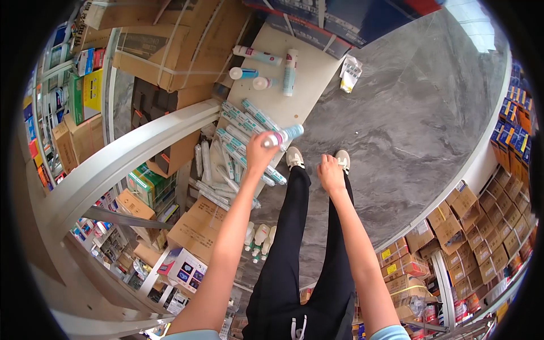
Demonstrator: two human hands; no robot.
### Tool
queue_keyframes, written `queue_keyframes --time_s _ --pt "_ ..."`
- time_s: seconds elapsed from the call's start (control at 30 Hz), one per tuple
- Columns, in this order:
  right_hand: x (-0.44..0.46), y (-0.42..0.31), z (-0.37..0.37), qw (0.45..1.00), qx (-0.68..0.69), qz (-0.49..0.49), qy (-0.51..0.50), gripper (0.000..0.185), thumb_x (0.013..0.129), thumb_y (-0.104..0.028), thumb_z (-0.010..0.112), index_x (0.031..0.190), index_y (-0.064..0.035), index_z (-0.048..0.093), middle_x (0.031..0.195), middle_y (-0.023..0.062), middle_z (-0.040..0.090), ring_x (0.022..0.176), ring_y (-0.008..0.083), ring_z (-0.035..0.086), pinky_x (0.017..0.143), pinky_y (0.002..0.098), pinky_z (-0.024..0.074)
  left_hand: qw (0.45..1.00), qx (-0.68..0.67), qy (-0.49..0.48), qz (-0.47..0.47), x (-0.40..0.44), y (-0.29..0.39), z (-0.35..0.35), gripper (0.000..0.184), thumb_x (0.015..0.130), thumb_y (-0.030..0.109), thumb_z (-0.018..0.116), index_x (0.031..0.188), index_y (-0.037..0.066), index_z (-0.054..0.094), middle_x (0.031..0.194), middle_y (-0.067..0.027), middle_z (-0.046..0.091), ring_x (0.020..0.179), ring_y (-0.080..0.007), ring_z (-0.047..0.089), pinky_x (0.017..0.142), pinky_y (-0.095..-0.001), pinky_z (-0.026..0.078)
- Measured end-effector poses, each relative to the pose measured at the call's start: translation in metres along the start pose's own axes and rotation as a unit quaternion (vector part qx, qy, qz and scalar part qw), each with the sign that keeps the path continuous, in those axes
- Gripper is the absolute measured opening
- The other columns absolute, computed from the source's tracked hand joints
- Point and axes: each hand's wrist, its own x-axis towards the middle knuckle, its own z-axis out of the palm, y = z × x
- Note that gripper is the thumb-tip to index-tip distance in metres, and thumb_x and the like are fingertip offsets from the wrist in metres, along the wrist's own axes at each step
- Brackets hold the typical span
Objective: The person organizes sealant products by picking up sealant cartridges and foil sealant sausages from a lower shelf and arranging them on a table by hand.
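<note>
My left hand [261, 152] is wrapped round a white and light-blue tube [288, 134], held above the edge of a low pale shelf [314, 85]. Beneath and beside that hand lies a pile of wrapped white and teal tubes [243, 127]. Farther back on the shelf are several loose tubes, one of them upright-looking in the view [290, 72] and another lying across [258, 55]. My right hand [331, 171] hangs over the floor near my shoe, its fingers curled together; whether anything is between them is too small to tell.
Large cardboard boxes [195, 45] and dark blue boxes [362, 20] stand at the back. A metal shelf beam [141, 139] crosses the left side. White bottles [262, 235] stand below the pile. A small packet [350, 73] lies on the grey floor [408, 124]. Stacked cartons [490, 226] line the right.
</note>
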Motion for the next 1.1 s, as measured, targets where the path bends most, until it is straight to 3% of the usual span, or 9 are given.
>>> queue_keyframes --time_s 0.2,0.4,0.47,0.5,0.63,0.73,0.8,1.0,1.1 --pt "-0.019 -0.003 -0.050 0.991 0.087 0.058 0.079 0.031 0.098 -0.026 0.050 0.107 0.0038 0.052 0.104 0.0245 0.060 0.098 0.0411 0.059 0.085 0.0475 0.0493 0.967 -0.247 0.026 -0.063 -0.084 0.086 -0.041 0.045 0.067 -0.005 0.077 0.110 0.002 0.066 0.099 -0.0082 0.058 0.080 -0.0167 0.066 0.053 -0.0265 0.058" --pt "-0.042 -0.008 -0.111 0.966 0.231 0.057 0.106 0.047 0.101 -0.037 0.044 0.115 0.0060 0.056 0.117 0.0264 0.059 0.103 0.0388 0.059 0.089 0.0439 0.0460 0.962 -0.268 0.043 0.026 -0.150 0.171 -0.097 0.042 0.069 -0.006 0.075 0.109 0.001 0.065 0.111 -0.0073 0.054 0.099 -0.0173 0.062 0.070 -0.0266 0.061" --pt "-0.053 -0.021 -0.137 0.814 0.560 0.134 0.080 0.060 0.100 -0.050 0.040 0.118 0.0050 0.055 0.116 0.0190 0.061 0.104 0.0290 0.060 0.090 0.0403 0.0464 0.966 -0.243 0.041 0.078 -0.167 0.195 -0.117 0.041 0.070 -0.005 0.076 0.109 0.003 0.066 0.112 -0.0078 0.054 0.099 -0.0178 0.062 0.070 -0.0264 0.060" --pt "-0.056 -0.026 -0.146 0.777 0.606 0.137 0.098 0.068 0.099 -0.058 0.038 0.120 0.0032 0.056 0.116 0.0114 0.060 0.104 0.0208 0.057 0.090 0.0371 0.0456 0.969 -0.223 0.046 0.101 -0.174 0.202 -0.126 0.041 0.070 -0.002 0.077 0.108 0.008 0.069 0.110 -0.0109 0.058 0.100 -0.0216 0.063 0.070 -0.0283 0.060" --pt "-0.071 -0.050 -0.181 0.686 0.713 0.090 0.116 0.063 0.100 -0.053 0.039 0.126 0.0020 0.055 0.117 0.0133 0.064 0.108 0.0213 0.060 0.095 0.0351 0.0462 0.965 -0.185 0.036 0.184 -0.192 0.228 -0.156 0.037 0.071 -0.001 0.078 0.106 0.009 0.070 0.113 -0.0101 0.057 0.102 -0.0216 0.062 0.071 -0.0293 0.061" --pt "-0.101 -0.078 -0.219 0.682 0.712 0.095 0.137 0.053 0.099 -0.053 0.045 0.107 -0.0045 0.064 0.094 -0.0001 0.062 0.087 0.0099 0.058 0.077 0.0263 0.0448 0.954 -0.257 0.034 0.149 -0.213 0.251 -0.182 0.036 0.073 -0.002 0.077 0.107 0.008 0.069 0.116 -0.0088 0.055 0.103 -0.0197 0.062 0.073 -0.0288 0.061" --pt "-0.113 -0.085 -0.225 0.710 0.676 0.115 0.159 0.053 0.099 -0.052 0.044 0.104 -0.0034 0.064 0.088 -0.0002 0.060 0.078 0.0094 0.055 0.071 0.0260 0.0435 0.955 -0.274 0.012 0.116 -0.224 0.264 -0.202 0.038 0.073 -0.005 0.076 0.108 0.004 0.067 0.118 -0.0077 0.051 0.106 -0.0175 0.060 0.078 -0.0276 0.061" --pt "-0.173 -0.125 -0.263 0.772 0.615 0.078 0.139 0.061 0.099 -0.053 0.041 0.113 0.0026 0.062 0.096 0.0077 0.066 0.086 0.0167 0.062 0.080 0.0313 0.0481 0.929 -0.346 0.038 0.122 -0.259 0.285 -0.255 0.041 0.075 -0.006 0.074 0.113 -0.001 0.062 0.110 -0.0069 0.054 0.090 -0.0169 0.066 0.068 -0.0269 0.061" --pt "-0.198 -0.144 -0.276 0.742 0.656 0.043 0.133 0.058 0.097 -0.053 0.042 0.118 -0.0016 0.060 0.103 0.0076 0.064 0.093 0.0188 0.060 0.084 0.0355 0.0491 0.907 -0.411 0.037 0.084 -0.277 0.300 -0.282 0.038 0.076 -0.005 0.073 0.112 0.000 0.063 0.104 -0.0071 0.056 0.077 -0.0156 0.068 0.059 -0.0254 0.059"
